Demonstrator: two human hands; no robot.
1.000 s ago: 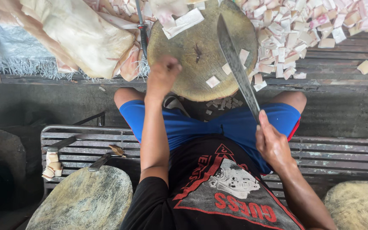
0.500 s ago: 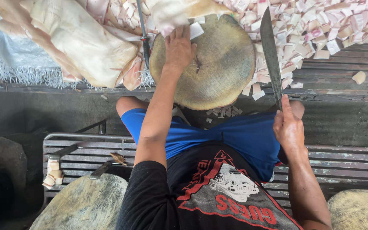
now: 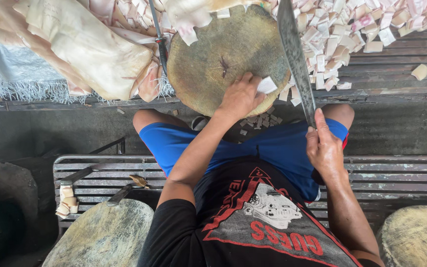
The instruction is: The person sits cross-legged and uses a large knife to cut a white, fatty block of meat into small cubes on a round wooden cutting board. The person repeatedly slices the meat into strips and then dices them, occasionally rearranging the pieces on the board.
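Observation:
My left hand (image 3: pixel 240 96) rests on the near edge of a round wooden chopping block (image 3: pixel 213 59), fingers curled on a small white cut piece (image 3: pixel 267 85). My right hand (image 3: pixel 324 148) grips the handle of a long dark cleaver (image 3: pixel 295 59). Its blade points away from me along the block's right edge. A dark stain marks the middle of the block.
Large pale slabs (image 3: pixel 80 49) lie on a white woven sack (image 3: pixel 6 64) at the upper left. A heap of small white-pink cut pieces (image 3: pixel 362 24) fills the upper right. A second knife (image 3: pixel 158 34) stands left of the block. Two more round blocks (image 3: pixel 100 237) (image 3: pixel 416 237) flank my metal bench (image 3: pixel 95 170).
My left hand has pulled back from the block's far side to its near edge and closed on a white piece. The cleaver stays at the block's right side.

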